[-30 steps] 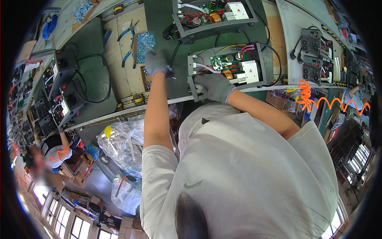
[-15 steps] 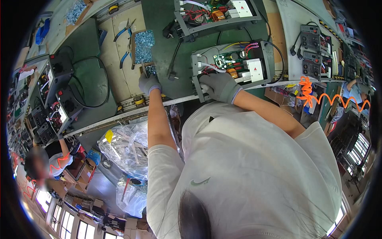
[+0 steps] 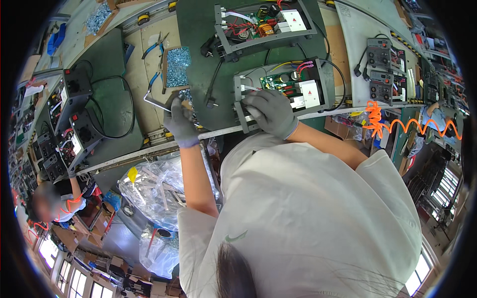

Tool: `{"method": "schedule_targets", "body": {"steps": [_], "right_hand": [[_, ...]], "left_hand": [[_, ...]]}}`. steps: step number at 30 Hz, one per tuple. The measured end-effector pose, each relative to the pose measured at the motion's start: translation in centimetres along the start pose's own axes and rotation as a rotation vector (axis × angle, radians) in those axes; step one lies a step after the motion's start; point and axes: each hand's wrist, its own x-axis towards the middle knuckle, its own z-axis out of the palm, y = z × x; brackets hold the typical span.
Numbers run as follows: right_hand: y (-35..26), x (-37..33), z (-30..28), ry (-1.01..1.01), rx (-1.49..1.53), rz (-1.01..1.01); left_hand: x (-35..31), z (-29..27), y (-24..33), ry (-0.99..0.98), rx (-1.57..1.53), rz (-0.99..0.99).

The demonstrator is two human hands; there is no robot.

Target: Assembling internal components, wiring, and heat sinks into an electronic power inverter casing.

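My left hand (image 3: 182, 125), in a grey glove, is closed at the near edge of the bench, beside a small pile of blue-silver screws (image 3: 186, 94). A bent silver metal rod (image 3: 158, 104) sticks out from its fingers to the left. My right hand (image 3: 272, 114), also gloved, is closed over the front panel of an open grey metal case (image 3: 325, 94), its fingers curled at the panel's edge. Inside that case show a green circuit board (image 3: 271, 81), wires and a white block with a red mark (image 3: 310, 94). My right palm hides part of the panel.
A second open case (image 3: 268, 43) stands behind the first. Left of it lie a box of screws (image 3: 178, 67) and blue-handled pliers (image 3: 155, 45). Black power cables cross the green mat (image 3: 198, 30). More units (image 3: 82, 126) stand at left, near another person (image 3: 59, 201). An orange coiled hose (image 3: 375, 118) hangs right.
My left hand has drawn back from the small screw pile toward me, and the bent rod now points left. My right hand has shifted over the panel, its fingers more curled.
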Motion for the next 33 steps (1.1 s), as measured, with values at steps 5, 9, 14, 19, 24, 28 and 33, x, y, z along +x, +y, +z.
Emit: {"method": "schedule_targets", "body": {"steps": [5, 9, 14, 19, 24, 28, 33], "right_hand": [[-2.0, 2.6, -0.7, 0.083, 0.291, 0.039], [-2.3, 3.0, -1.2, 0.089, 0.451, 0.174], [-1.6, 2.9, -2.0, 0.166, 0.334, -0.059], [-1.0, 3.3, -2.8, 0.074, 0.199, -0.159], [-0.8, 3.9, -3.6, -0.026, -0.053, -0.225], [0.0, 4.1, -4.5, -0.088, 0.072, -0.145], [0.7, 4.1, -5.2, 0.005, 0.098, -0.259]], "left_hand": [[-8.7, 2.4, 6.6, -0.692, -0.303, -0.382], [-10.8, 3.5, 8.3, -0.713, -0.121, -0.213], [-11.2, 3.5, 7.4, -0.759, -0.051, -0.175], [-11.6, 3.9, 5.8, -0.717, -0.150, -0.315], [-11.8, 3.7, 5.9, -0.836, -0.176, -0.287], [-11.9, 3.6, 6.0, -0.816, -0.229, -0.292], [-11.9, 3.7, 6.1, -0.782, 0.028, -0.081]]}}
